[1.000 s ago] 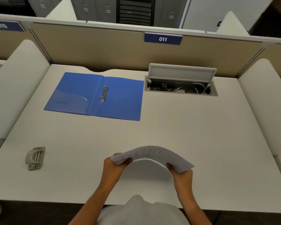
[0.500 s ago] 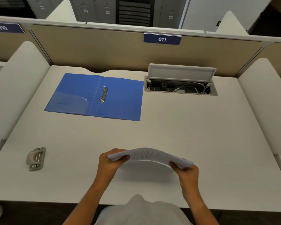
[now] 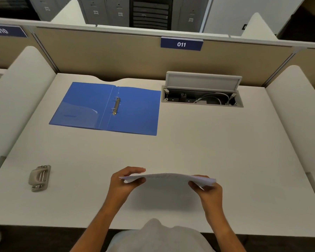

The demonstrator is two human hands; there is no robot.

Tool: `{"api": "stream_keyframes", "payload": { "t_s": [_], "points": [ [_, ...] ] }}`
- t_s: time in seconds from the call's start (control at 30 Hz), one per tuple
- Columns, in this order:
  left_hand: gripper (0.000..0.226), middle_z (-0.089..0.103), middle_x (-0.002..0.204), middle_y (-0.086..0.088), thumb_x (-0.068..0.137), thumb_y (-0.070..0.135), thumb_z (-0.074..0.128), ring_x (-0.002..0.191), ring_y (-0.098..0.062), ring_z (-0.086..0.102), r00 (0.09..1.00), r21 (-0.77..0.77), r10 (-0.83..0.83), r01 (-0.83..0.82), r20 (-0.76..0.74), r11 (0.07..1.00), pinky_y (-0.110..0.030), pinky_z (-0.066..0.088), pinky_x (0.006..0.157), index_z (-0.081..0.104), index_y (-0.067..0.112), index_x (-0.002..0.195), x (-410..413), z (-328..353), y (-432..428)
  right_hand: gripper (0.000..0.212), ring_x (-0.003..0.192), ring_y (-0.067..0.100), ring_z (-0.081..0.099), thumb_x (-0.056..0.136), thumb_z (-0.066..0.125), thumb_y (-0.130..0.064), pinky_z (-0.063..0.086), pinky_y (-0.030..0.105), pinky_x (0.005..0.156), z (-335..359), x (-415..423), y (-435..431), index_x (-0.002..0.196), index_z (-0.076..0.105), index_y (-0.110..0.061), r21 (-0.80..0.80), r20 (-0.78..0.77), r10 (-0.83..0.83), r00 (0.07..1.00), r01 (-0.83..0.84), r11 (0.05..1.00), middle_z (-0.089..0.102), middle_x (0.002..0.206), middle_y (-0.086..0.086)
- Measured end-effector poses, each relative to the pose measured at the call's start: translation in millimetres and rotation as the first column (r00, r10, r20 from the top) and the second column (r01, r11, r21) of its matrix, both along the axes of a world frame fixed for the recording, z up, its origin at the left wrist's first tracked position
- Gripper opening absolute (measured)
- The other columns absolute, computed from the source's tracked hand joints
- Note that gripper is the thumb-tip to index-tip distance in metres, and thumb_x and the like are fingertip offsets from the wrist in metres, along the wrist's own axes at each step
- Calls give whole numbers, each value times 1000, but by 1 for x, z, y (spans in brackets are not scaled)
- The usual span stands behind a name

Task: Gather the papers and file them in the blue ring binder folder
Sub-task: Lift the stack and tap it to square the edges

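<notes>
Papers (image 3: pixel 171 178), arched a sec ago, are flattening & sinking toward the desk (image 3: pixel 216 146), w/ left hand (image 3: pixel 125 185) & right hand (image 3: pixel 210 194) each pinching an end, fingers curled, so the stack's prob getting squared up for the blue ring binder (image 3: pixel 135 113) lying open at back-left.

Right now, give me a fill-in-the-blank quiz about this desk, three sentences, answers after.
1. The left hand and right hand grip a stack of ____.
2. The blue binder lies flat and ____, rings showing.
3. The hole punch sits to the ____ of both hands.
Answers: papers; open; left.
</notes>
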State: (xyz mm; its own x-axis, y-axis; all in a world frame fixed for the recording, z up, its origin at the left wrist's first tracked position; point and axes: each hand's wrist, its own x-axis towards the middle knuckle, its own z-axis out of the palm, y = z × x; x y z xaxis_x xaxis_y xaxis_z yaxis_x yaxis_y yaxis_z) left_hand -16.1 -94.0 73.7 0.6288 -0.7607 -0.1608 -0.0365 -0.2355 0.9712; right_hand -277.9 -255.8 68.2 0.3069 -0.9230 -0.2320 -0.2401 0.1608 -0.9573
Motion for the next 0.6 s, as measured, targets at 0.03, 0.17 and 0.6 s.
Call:
{"api": "stream_keyframes", "payload": {
  "t_s": [0.03, 0.17, 0.6],
  "points": [
    [28, 82, 104, 2, 79, 14, 87, 101, -18, 76, 1000, 22, 14, -13, -12, 1000, -35, 62, 94, 82, 17, 106, 1, 0, 0, 27, 88, 7, 78, 82, 87, 4, 59, 15, 76, 2, 1, 0, 99, 82, -16, 8, 15, -16, 1000, 16, 1000, 84, 94, -9],
    [24, 81, 99, -4, 82, 12, 85, 95, -26, 77, 1000, 21, 18, -18, -16, 1000, -42, 65, 85, 81, 14, 106, 5, 7, -3, 23, 74, 8, 77, 79, 89, 2, 58, 15, 68, 10, 4, -6, 98, 82, -9, 49, 51, -85, 995, 82, 995, 82, 75, -7],
    [23, 81, 98, -5, 78, 11, 90, 96, -27, 76, 999, 60, -29, 31, -39, 998, -43, 64, 85, 82, 16, 100, 11, 3, 3, 33, 86, 16, 78, 78, 90, 4, 62, 18, 71, 18, 3, -5, 96, 81, -21, 62, 15, -56, 998, 55, 997, 84, 88, -6]
  ]
}}
